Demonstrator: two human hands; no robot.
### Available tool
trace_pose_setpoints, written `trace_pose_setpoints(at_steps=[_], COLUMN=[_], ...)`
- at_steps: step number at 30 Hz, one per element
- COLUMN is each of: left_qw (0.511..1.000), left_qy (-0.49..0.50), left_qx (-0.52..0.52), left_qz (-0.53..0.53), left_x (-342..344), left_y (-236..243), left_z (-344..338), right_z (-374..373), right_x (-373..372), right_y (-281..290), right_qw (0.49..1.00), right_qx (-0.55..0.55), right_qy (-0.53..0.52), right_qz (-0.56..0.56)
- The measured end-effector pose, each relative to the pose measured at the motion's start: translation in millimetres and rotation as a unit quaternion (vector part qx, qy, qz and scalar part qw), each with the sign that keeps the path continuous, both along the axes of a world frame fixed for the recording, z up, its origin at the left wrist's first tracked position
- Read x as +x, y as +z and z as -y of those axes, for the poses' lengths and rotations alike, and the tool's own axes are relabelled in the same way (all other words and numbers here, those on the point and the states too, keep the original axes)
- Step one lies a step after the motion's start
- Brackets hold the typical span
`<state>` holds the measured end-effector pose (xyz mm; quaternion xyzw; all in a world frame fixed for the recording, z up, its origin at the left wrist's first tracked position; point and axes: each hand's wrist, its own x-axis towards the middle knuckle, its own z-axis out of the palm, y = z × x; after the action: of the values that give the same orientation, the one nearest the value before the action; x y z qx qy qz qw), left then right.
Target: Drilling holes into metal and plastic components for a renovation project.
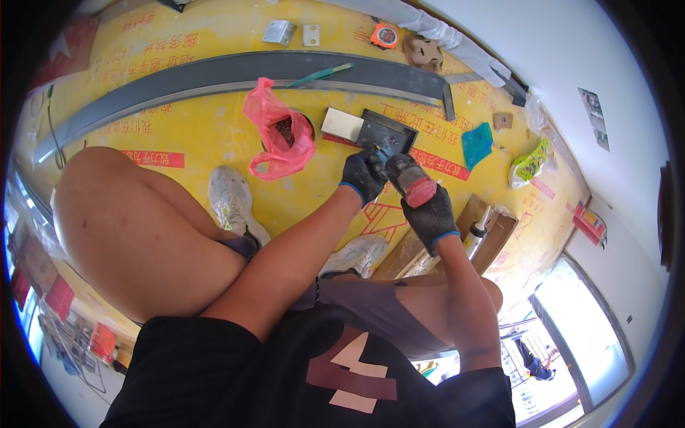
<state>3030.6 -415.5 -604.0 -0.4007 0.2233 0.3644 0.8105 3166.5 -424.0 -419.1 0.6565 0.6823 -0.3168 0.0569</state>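
Observation:
My right hand (433, 220), in a dark work glove with a blue cuff, is wrapped round a red-and-black cordless drill (415, 187). The drill's front end points away from me, over a shallow black tray (403, 135). My left hand (364, 177), gloved the same way, is closed at the tray's near edge beside the drill's front. What its fingers hold is hidden. A white rectangular block or box (342, 124) lies against the tray's left side. Further left, a pink plastic bag (292, 158) stands open around a container of small dark pieces, perhaps screws.
Beyond the tray, a long dark grey metal profile (214, 71) crosses the yellow-sheeted floor, with a teal pen-like tool (321, 75) on it. Metal brackets (279, 32) and an orange tape measure (384, 36) lie past it. A cardboard box (499, 232) with a tube is at my right.

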Motion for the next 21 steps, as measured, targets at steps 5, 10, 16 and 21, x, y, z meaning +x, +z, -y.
trace_pose_setpoints(at_steps=[5, 10, 16, 21], left_qw=[0.999, 0.984, 0.916, 0.833], left_qy=[0.011, -0.120, -0.252, -0.263], left_qx=[0.008, 0.011, 0.104, 0.179], left_qz=[-0.031, -0.133, -0.296, -0.453], left_x=[0, -7, 5, 2], left_y=[33, 33, 55, 69], left_z=[0, 32, 56, 35], right_z=[3, -2, -5, -3], right_x=[10, 7, 12, 13], right_y=[-5, -7, -7, -12], right_qw=[1.000, 0.999, 0.999, 0.996], right_qx=[-0.002, -0.003, -0.010, -0.010], right_qy=[-0.004, -0.013, -0.008, -0.046], right_qz=[-0.009, -0.038, -0.047, -0.069])
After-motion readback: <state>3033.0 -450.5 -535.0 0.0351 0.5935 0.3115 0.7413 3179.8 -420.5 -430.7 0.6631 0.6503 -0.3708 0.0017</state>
